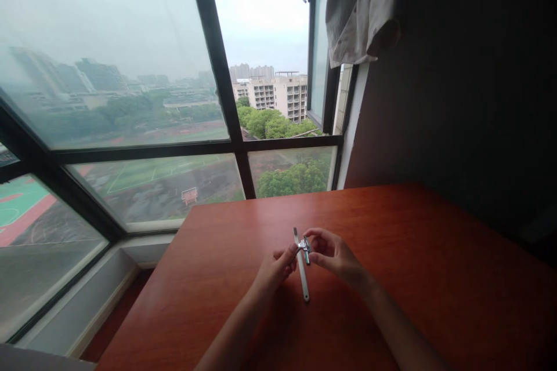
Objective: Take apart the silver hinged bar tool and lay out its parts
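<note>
Both of my hands meet over the middle of a reddish-brown wooden table (391, 232). My left hand (276, 269) is curled, its fingertips pinching a small metal piece (305, 249). My right hand (333, 255) pinches the same small metal piece from the other side. A slim silver metal strip (301, 269) runs from between the hands toward me; I cannot tell whether it is joined to the small piece or whether it rests on the table.
A large dark-framed window (237, 145) stands behind the table's far and left edges, looking out on buildings, trees and sports fields. A light shirt (361, 11) hangs at the top right by an opened pane. A dark wall (470, 87) borders the table's right side.
</note>
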### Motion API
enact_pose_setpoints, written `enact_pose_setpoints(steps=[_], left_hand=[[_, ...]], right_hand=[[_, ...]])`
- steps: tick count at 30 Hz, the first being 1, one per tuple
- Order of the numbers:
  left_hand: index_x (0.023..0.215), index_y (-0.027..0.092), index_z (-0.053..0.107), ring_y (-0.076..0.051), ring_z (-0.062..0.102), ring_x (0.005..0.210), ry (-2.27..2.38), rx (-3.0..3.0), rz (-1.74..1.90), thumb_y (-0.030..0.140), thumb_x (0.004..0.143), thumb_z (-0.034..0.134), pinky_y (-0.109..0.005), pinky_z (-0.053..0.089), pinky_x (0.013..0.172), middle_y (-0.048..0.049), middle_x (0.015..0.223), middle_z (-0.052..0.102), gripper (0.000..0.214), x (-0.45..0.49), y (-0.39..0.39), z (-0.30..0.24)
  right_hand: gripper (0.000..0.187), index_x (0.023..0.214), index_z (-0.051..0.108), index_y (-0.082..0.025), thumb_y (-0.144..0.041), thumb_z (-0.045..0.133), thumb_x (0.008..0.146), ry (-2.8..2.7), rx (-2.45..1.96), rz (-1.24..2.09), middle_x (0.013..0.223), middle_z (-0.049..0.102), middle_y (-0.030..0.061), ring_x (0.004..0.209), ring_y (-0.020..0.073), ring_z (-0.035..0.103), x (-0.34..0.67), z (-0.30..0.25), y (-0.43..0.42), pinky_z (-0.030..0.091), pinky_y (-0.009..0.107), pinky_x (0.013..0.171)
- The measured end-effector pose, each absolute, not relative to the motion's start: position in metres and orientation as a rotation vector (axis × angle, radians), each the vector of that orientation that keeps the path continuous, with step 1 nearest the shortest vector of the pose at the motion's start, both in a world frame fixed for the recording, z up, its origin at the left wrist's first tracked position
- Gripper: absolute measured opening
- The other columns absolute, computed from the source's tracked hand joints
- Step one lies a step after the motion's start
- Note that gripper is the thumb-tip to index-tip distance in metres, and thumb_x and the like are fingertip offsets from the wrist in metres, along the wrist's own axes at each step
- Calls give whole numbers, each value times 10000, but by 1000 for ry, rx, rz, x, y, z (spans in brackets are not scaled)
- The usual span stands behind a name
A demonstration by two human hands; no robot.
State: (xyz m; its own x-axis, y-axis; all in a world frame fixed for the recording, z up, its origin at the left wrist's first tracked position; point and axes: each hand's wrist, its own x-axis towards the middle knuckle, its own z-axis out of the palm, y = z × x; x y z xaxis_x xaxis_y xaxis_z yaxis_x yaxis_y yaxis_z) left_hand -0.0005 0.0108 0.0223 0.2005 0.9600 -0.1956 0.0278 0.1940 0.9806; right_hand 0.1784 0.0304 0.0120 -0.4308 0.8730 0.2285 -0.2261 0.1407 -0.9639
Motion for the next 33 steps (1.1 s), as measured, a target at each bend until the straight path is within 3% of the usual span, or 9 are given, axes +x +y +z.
enact_pose_setpoints(steps=[9, 27, 33], left_hand=[[483, 161, 457, -55, 251, 380, 1129, 1133, 927, 783, 642, 494, -237, 120, 427, 56, 395, 337, 643, -1, 10, 22], [550, 147, 498, -52, 259, 396, 1115, 1081, 916, 687, 658, 590, -224, 119, 419, 63, 422, 345, 558, -1, 10, 23], [559, 151, 506, -51, 249, 383, 1125, 1081, 969, 687, 670, 576, -218, 140, 408, 69, 402, 335, 552, -7, 15, 20]], right_hand=[[437, 1091, 563, -189, -352, 739, 726, -1476, -689, 1454, 738, 538, -5, 672, 130, 527, 179, 15, 30, 447, 254, 608], [457, 1097, 553, -179, -362, 739, 722, -1470, -695, 1472, 726, 548, -14, 663, 128, 542, 177, 15, 30, 442, 263, 618], [405, 1103, 567, -178, -308, 692, 740, -1678, -1012, 1177, 656, 543, -37, 590, 114, 506, 201, 13, 42, 401, 235, 561]])
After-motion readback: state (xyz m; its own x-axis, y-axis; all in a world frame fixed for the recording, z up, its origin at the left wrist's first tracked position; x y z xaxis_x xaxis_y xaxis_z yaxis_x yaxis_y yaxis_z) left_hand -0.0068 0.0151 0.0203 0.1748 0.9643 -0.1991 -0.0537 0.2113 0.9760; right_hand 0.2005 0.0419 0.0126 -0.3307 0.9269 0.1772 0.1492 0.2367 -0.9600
